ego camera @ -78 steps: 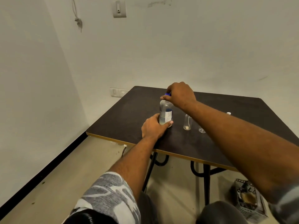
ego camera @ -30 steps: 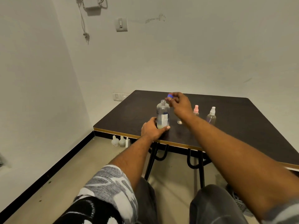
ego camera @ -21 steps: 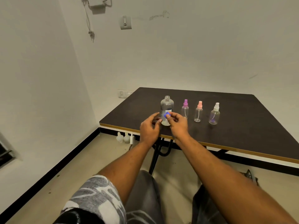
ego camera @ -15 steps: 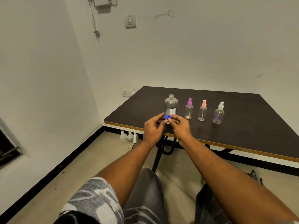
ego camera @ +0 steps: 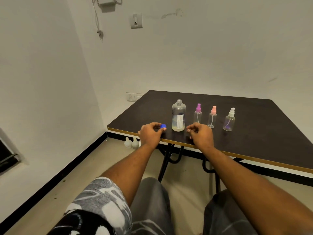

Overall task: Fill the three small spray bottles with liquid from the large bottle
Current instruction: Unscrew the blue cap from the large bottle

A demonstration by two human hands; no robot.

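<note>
At the near edge of the dark worktop (ego camera: 254,133), the left hand (ego camera: 149,134) pinched a blue cap (ego camera: 163,126) in its fingers. The right hand (ego camera: 200,135) had its fingers loosely curled, holding nothing. Just behind the hands stood the large bottle (ego camera: 178,116), uncapped. To its right, in a row, stood the purple-topped spray bottle (ego camera: 197,114), the pink-topped spray bottle (ego camera: 212,118) and the white-topped spray bottle (ego camera: 229,120).

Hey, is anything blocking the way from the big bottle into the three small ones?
Yes. The big bottle is open, its cap in the left hand, but the purple top, pink top and white top sit on the small bottles. Nothing lies between the right hand and the big bottle.
</note>
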